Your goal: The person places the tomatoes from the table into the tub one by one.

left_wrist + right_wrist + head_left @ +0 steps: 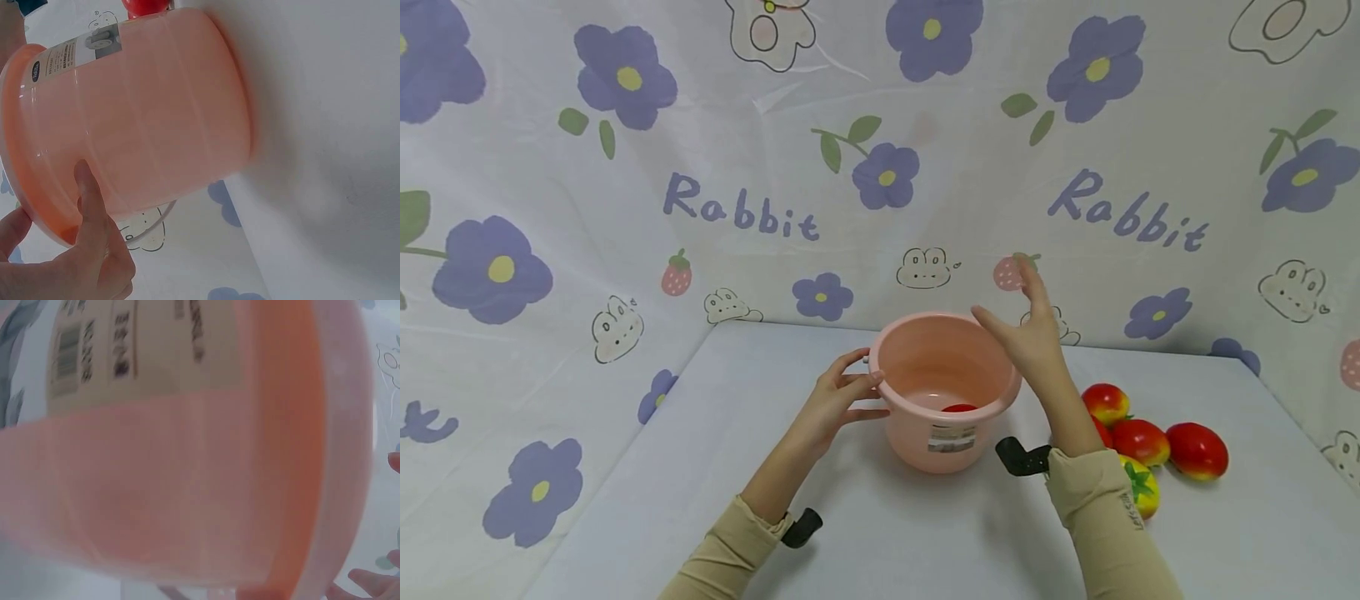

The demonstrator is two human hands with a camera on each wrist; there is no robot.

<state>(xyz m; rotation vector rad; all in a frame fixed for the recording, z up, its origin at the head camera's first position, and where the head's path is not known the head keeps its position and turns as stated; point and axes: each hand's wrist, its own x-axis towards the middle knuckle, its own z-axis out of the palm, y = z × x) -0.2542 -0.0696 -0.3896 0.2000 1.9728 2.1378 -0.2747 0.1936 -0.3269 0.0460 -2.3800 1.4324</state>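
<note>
A pink plastic bucket [946,446] with a paper label stands on the white table, its mouth facing up and toward me. Inside, near the bottom, part of a red object [958,408] shows; the wall hides the rest. My left hand [842,398] pinches the rim at its left side. In the left wrist view, its thumb is at the rim and its index finger lies along the outer wall [144,125]. Just over the right side of the rim, my right hand [1026,333] has its thumb and fingers spread, holding nothing. The bucket wall [156,487] fills most of the right wrist view.
Several red and yellow fruits [1198,452] lie together on the table [880,550] to the right, some partly behind my right forearm. One yellow fruit [1142,487] has a green leafy top. A cloth backdrop [880,100] printed with flowers and rabbits surrounds the table.
</note>
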